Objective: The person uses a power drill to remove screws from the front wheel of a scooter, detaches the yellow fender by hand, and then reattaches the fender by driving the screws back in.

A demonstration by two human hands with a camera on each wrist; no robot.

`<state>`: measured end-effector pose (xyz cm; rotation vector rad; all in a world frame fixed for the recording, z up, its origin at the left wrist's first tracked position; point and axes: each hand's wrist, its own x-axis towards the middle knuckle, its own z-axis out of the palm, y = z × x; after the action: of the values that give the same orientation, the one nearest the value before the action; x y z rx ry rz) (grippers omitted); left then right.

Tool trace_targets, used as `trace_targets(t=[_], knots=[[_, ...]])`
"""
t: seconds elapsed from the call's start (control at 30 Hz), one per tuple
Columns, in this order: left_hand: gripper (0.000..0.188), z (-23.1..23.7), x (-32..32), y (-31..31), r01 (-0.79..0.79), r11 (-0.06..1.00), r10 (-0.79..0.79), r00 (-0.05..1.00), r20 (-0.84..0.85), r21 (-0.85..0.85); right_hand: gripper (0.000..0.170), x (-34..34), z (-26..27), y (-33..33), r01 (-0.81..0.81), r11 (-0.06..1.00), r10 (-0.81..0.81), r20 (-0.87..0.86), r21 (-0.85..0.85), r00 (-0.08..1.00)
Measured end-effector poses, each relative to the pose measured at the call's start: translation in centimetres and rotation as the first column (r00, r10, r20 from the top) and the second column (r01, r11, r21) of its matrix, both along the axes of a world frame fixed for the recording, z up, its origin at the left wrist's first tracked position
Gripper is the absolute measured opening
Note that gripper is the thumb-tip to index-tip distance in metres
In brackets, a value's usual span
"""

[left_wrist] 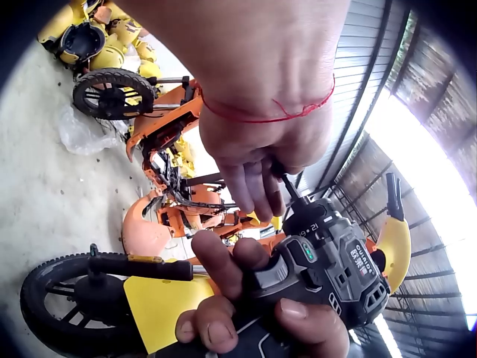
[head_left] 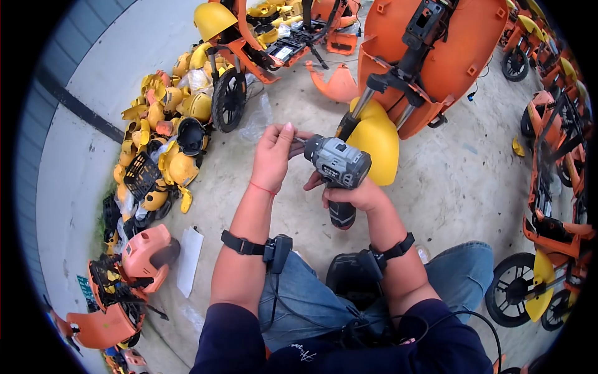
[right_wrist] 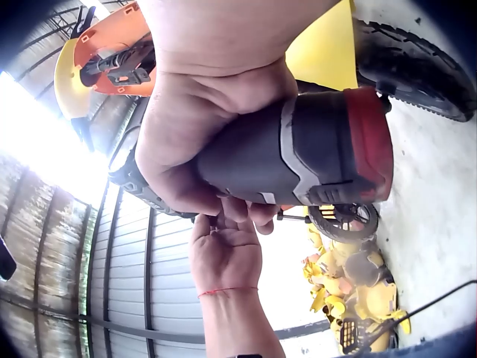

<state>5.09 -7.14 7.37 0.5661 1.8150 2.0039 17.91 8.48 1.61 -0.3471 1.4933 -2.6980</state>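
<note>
My right hand [head_left: 362, 196] grips a grey and black cordless drill [head_left: 339, 161] by its handle, held level in front of me above my lap. Its chuck [left_wrist: 304, 216] points left, toward my left hand [head_left: 272, 153]. A thin dark driver bit [left_wrist: 291, 186] sticks out of the chuck, and the fingers of my left hand pinch its far end. In the right wrist view the handle ends in a battery base [right_wrist: 370, 145] with a red edge, the right hand wrapped round the grip.
Just beyond the drill stands a scooter front with a yellow fender [head_left: 380, 140] and orange shell [head_left: 455, 56]. Yellow helmets and plastic parts [head_left: 184, 168] heap up at left. Stripped scooters with wheels [head_left: 511, 290] line the right. A white sheet [head_left: 189, 262] lies on the concrete floor.
</note>
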Motion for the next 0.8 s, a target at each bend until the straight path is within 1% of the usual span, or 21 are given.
trace_targets(t=[0.03, 0.13, 0.23, 0.33, 0.37, 0.4, 0.43, 0.47, 0.5, 0.53, 0.57, 0.6, 0.63, 0.7, 0.73, 0.77, 0.8], knots=[[0.030, 0.0, 0.0, 0.0, -0.001, 1.000, 0.001, 1.000, -0.014, -0.017, 0.058, -0.1, -0.3, 0.0, -0.006, 1.000, 0.006, 0.001, -0.009, 1.000], [0.030, 0.8, -0.2, -0.6, 0.065, 0.995, -0.074, 0.990, 0.116, 0.076, 0.060, -0.3, -1.2, 0.1, -0.040, 0.999, 0.039, -0.047, -0.008, 0.998], [0.030, 1.3, 0.0, -0.5, 0.031, 0.974, -0.092, 0.960, 0.263, 0.226, 0.061, -0.7, -1.7, -1.0, 0.030, 1.000, -0.028, -0.174, 0.006, 0.984], [0.029, -0.2, -1.1, -1.1, -0.086, 0.988, 0.043, 0.954, 0.296, 0.131, 0.058, -1.0, -1.6, -1.6, 0.131, 0.991, -0.120, -0.260, 0.026, 0.958], [0.026, -0.9, -1.4, -1.3, -0.077, 0.996, 0.060, 0.962, 0.268, 0.055, 0.054, -1.1, -1.3, -1.6, 0.176, 0.980, -0.156, -0.189, 0.095, 0.970], [0.026, -1.4, -1.6, -1.6, 0.000, 1.000, -0.007, 0.961, 0.276, 0.025, 0.054, -1.4, -1.5, -1.6, 0.285, 0.919, -0.254, -0.142, 0.272, 0.957], [0.026, -1.9, -1.7, -1.8, 0.080, 0.997, -0.076, 0.956, 0.285, -0.004, 0.053, -1.9, -2.0, -1.7, 0.373, 0.816, -0.360, -0.116, 0.442, 0.926], [0.027, -1.6, -1.4, -1.7, 0.162, 0.986, -0.145, 0.944, 0.295, -0.034, 0.052, -2.2, -1.4, -1.9, 0.433, 0.676, -0.467, -0.108, 0.597, 0.878], [0.031, -1.1, -0.4, -1.1, 0.173, 0.982, -0.140, 0.936, 0.323, -0.075, 0.058, -1.7, 0.2, -1.8, 0.432, 0.644, -0.524, -0.047, 0.631, 0.850], [0.039, -1.1, 0.0, -1.1, 0.219, 0.955, -0.164, 0.952, 0.260, -0.201, 0.061, -2.0, 0.2, -1.9, 0.492, 0.623, -0.564, -0.087, 0.609, 0.821], [0.047, -1.6, 1.0, -0.9, 0.253, 0.918, -0.246, 0.967, 0.063, -0.307, 0.064, -2.3, 0.0, -2.0, 0.549, 0.598, -0.602, -0.125, 0.584, 0.789], [0.056, -2.2, 1.8, -0.8, 0.260, 0.873, -0.338, 0.932, -0.128, -0.413, 0.067, -2.4, 0.6, -2.1, 0.604, 0.570, -0.639, -0.162, 0.557, 0.752], [0.061, -2.4, 1.9, -0.9, 0.325, 0.837, -0.394, 0.916, -0.072, -0.439, 0.082, -2.1, 1.5, -1.8, 0.552, 0.632, -0.606, -0.097, 0.544, 0.790], [0.073, -2.7, 2.1, -1.1, 0.448, 0.754, -0.488, 0.872, 0.046, -0.481, 0.091, -2.8, 0.0, -1.7, 0.554, 0.637, -0.579, -0.142, 0.537, 0.803], [0.073, -2.7, 2.4, -1.1, 0.441, 0.773, -0.497, 0.868, -0.004, -0.457, 0.095, -3.1, -0.6, -1.7, 0.553, 0.641, -0.563, -0.164, 0.533, 0.810], [0.074, -2.8, 2.7, -0.9, 0.434, 0.791, -0.503, 0.862, -0.055, -0.432, 0.103, -2.5, 0.4, -1.8, 0.507, 0.622, -0.536, -0.147, 0.597, 0.831], [0.075, -2.8, 3.0, -0.8, 0.428, 0.808, -0.507, 0.856, -0.106, -0.406, 0.103, -2.1, 1.3, -1.7, 0.495, 0.567, -0.520, -0.180, 0.658, 0.835]])
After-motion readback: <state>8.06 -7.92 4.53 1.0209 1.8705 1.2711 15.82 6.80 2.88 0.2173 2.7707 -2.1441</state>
